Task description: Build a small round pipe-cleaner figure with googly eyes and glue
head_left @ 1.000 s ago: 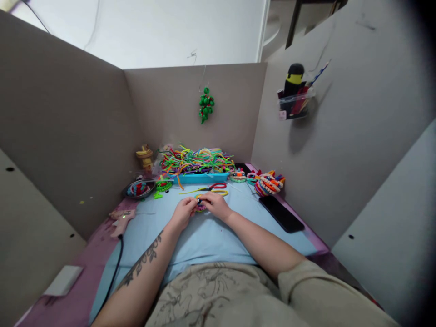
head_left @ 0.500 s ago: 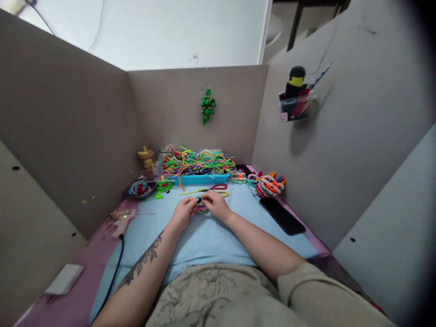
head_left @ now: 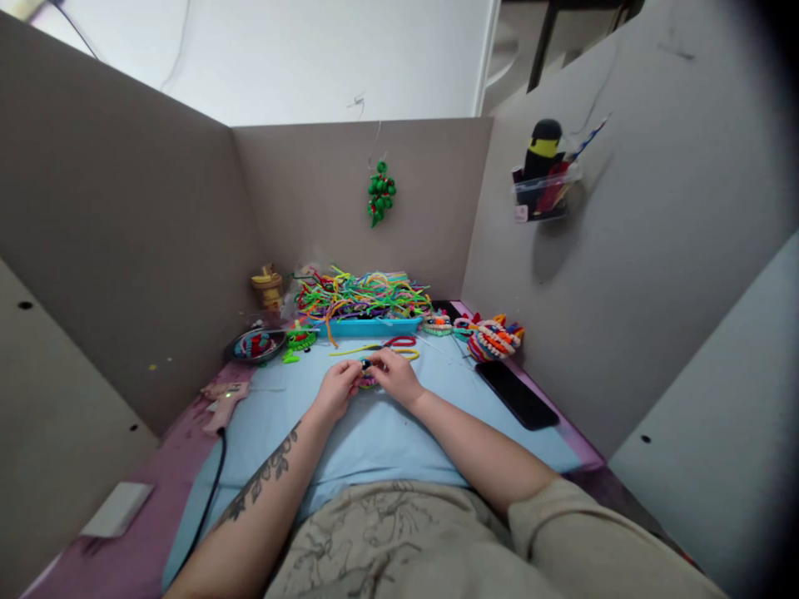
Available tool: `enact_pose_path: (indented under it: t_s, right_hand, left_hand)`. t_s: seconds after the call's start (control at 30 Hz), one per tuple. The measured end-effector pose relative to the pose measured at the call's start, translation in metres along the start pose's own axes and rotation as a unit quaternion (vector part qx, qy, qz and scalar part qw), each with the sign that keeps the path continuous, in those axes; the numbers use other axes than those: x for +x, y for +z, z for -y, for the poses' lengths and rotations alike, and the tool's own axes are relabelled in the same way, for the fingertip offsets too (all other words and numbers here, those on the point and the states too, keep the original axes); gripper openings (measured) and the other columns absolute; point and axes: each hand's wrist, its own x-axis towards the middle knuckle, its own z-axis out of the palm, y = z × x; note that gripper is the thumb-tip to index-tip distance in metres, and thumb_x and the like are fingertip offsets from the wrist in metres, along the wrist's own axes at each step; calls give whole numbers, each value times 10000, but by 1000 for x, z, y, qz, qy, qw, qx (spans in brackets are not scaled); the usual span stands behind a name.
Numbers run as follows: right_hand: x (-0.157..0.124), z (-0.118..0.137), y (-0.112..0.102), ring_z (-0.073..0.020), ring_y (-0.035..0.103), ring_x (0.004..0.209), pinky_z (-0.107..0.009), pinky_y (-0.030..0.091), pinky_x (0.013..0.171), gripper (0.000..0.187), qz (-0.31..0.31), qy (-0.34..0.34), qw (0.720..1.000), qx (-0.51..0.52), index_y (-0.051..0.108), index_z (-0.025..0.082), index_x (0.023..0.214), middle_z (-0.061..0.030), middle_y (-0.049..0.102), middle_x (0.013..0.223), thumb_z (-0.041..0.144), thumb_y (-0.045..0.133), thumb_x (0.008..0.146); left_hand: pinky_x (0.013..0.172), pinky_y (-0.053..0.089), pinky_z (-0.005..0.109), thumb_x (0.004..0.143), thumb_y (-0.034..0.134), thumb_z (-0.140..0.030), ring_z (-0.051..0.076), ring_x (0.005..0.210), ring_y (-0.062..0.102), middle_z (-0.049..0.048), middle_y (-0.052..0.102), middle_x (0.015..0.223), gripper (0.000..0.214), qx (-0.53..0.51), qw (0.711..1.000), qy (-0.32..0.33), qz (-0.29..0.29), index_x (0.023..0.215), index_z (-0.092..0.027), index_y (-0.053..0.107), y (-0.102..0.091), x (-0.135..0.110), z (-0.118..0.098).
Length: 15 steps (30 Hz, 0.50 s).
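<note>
Between my two hands is a small multicoloured pipe-cleaner piece (head_left: 368, 381) with a dark, shiny round part on top. My left hand (head_left: 340, 386) grips its left side with closed fingers. Thumb and fingers of my right hand (head_left: 397, 376) pinch it from the other side, near the dark part. My fingers hide most of the piece. Just beyond them lie red-and-yellow handled scissors (head_left: 405, 342) and a yellow pipe cleaner (head_left: 346, 352) on the blue cloth (head_left: 393, 441).
A blue tray (head_left: 374, 327) heaped with pipe cleaners stands at the back. Left are a pink glue gun (head_left: 228, 403), a dark bowl (head_left: 255, 345) and a green pipe-cleaner figure (head_left: 301, 338). Right are a black phone (head_left: 517, 394) and striped pipe-cleaner figures (head_left: 493, 339). Grey partitions (head_left: 355, 225) enclose the table.
</note>
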Motion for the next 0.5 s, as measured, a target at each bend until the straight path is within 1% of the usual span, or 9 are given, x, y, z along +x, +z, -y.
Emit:
enact_pose_path:
  t_s: [0.1,0.27,0.5]
  right_hand:
    - [0,1,-1,-163,532,752,-271,412,710,97,0,-12,1000,-15,607,172,864,-42,599,790,198,557,785]
    - [-1,3,0,-166,537,763,-275,415,718,106,-3,-20,1000,-21,609,177,873,-48,603,797,205,539,799]
    - [-1,0,-1,-166,545,759,-277,420,717,106,-17,-14,1000,-13,613,182,874,-43,614,796,195,539,799]
  left_hand:
    - [380,203,188,653,668,-344,38,414,330,-50,408,494,265,15,1000,12,-9,599,-137,511,1,-1,-1]
    - [387,214,188,651,661,-338,44,421,352,-45,431,496,238,13,1000,8,-18,632,-134,540,0,0,2]
    - [395,228,191,649,674,-357,50,432,370,-38,463,518,252,22,1000,9,-6,700,-128,581,-1,1,1]
